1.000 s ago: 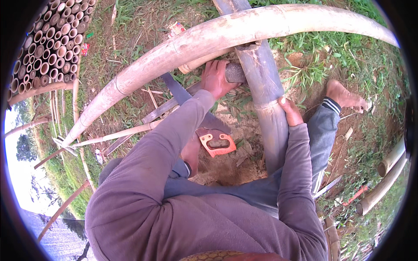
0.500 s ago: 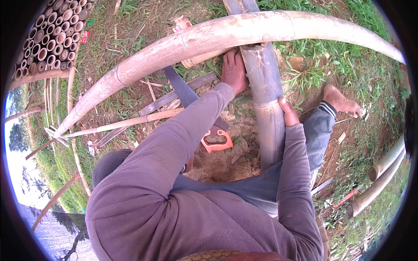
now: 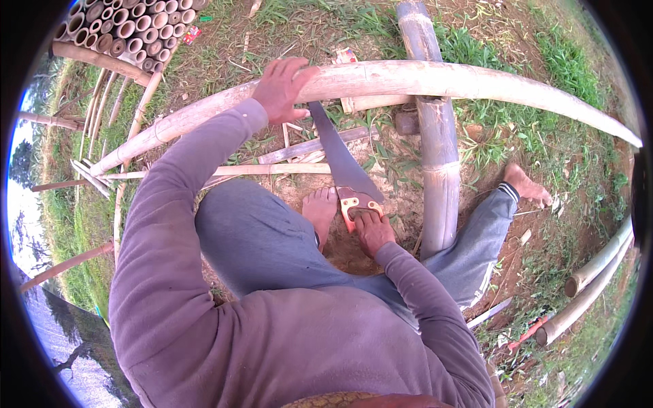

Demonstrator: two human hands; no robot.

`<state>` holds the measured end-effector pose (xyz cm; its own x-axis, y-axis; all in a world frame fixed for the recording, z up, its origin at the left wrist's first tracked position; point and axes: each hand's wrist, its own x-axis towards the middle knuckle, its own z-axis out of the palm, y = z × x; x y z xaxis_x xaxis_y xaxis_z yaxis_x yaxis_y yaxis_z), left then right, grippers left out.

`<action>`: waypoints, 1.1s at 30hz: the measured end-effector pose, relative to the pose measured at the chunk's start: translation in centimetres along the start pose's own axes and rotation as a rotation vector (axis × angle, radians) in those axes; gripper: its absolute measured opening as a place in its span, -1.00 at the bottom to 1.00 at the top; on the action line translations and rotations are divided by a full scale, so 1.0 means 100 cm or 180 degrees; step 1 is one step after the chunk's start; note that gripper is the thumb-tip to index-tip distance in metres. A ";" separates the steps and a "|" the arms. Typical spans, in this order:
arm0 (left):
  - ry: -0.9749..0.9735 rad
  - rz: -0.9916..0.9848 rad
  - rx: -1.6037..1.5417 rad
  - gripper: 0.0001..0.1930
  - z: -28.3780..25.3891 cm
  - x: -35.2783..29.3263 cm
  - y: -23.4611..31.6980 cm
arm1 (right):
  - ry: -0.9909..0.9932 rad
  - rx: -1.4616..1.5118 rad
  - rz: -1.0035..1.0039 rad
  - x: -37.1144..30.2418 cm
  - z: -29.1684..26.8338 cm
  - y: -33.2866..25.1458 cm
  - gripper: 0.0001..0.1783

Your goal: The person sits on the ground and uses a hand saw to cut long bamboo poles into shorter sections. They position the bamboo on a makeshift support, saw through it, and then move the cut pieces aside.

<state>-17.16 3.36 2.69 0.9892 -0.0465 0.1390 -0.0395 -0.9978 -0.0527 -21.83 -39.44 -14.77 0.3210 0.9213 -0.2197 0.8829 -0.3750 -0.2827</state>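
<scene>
So on my end of the feed the saw [image 3: 343,153] sits about mid-frame, blade slanting up and left from its orange handle [image 3: 348,204] to the lower edge of the pale bamboo pole [image 3: 408,78], which arcs across the upper half. The right grip [image 3: 372,231] is on that handle, fingers down at the opening, but I honestly can't tell if it's closed round it. The left grip [image 3: 277,85] is wide, fingers spread at the pole, upper left of centre, not wrapped round it.

Handling-wise, I'd guess the saw is light, with a thin blade that'd flex if shoved sideways, so I'd take it by the handle only. There's a bare foot [image 3: 320,212] right beside it, which makes me twitchy. The pole looks stiff, fairly heavy and maybe a bit slick. I'd press it from above with a full palm, near where it crosses the thick grey bamboo [image 3: 441,183] right of centre, since it's probably less likely to roll there.
</scene>
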 end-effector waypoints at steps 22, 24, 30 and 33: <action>-0.0968 -0.1272 -0.0514 0.24 0.008 -0.047 -0.068 | 0.3062 0.2055 0.0835 -0.104 -0.198 -0.091 -0.43; -0.0949 -0.1534 -0.0184 0.24 0.006 -0.056 -0.067 | 0.3412 0.1839 0.0778 -0.055 -0.194 -0.077 -0.39; -0.1056 -0.1585 -0.0268 0.18 0.015 -0.065 -0.075 | 0.3545 0.2385 0.0935 0.032 -0.175 -0.053 -0.50; -0.1089 -0.1595 -0.0272 0.17 0.012 -0.066 -0.073 | 0.3497 0.2723 0.0984 0.043 -0.171 -0.048 -0.50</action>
<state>-23.23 10.97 0.94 0.8790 0.4329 -0.1999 0.4451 -0.8953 0.0182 -18.87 -31.95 1.59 0.9067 0.2548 0.3362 0.3813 -0.1538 -0.9116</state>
